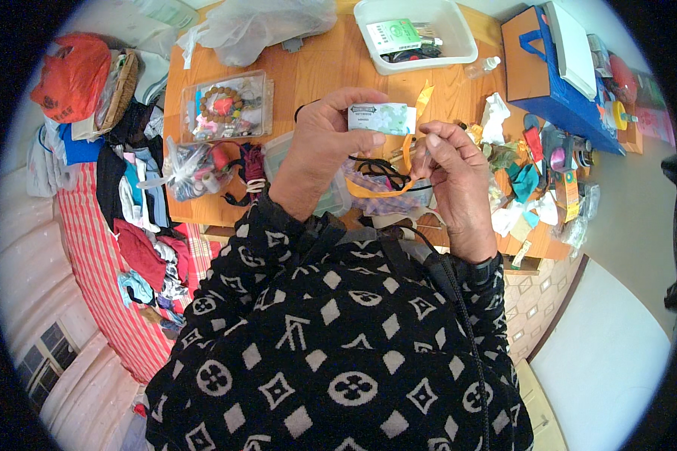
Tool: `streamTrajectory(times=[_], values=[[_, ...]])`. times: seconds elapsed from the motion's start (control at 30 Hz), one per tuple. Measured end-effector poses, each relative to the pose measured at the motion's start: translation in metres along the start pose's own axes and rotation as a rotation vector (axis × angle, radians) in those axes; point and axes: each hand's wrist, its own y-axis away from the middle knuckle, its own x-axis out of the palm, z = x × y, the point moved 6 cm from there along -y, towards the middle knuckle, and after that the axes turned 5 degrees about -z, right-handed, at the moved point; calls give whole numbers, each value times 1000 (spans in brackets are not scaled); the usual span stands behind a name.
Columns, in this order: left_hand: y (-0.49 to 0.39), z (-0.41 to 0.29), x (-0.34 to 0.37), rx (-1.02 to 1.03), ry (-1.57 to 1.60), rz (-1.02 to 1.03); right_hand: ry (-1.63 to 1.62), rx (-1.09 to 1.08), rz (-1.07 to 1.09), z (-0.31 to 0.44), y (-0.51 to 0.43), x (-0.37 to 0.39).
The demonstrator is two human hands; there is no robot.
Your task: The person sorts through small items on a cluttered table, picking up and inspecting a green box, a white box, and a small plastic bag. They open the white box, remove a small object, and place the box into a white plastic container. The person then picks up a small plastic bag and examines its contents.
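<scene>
My left hand pinches a small white and green printed packet between thumb and fingers, a little above the table. The packet bears writing. Just right of it, my right hand has thumb and forefinger drawn together; whether something thin sits between them is too small to tell. A yellow ribbon curves below the packet and passes close by the right fingers. Beneath both hands lie a black cord and purple checked cloth, next to a translucent plastic container partly hidden by my left wrist.
A white plastic bin stands at the back, near a small clear bottle. Left are a clear box of beads and a tied plastic bag. Cloth scraps and a blue carton crowd the right.
</scene>
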Motion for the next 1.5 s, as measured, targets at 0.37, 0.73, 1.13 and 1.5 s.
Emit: streamTrajectory(times=[0.37,0.73,1.13,1.5], values=[[3,-5,9,16,-48,33,132,-2,-38,7,-4,-1],[-1,4,3,-65,147,51,55,-46,-45,24,0,-12],[-1,6,5,-87,299,109,78,-106,-44,36,3,-14],[2,16,5,-154,479,170,11,-102,-2,37,5,-11]])
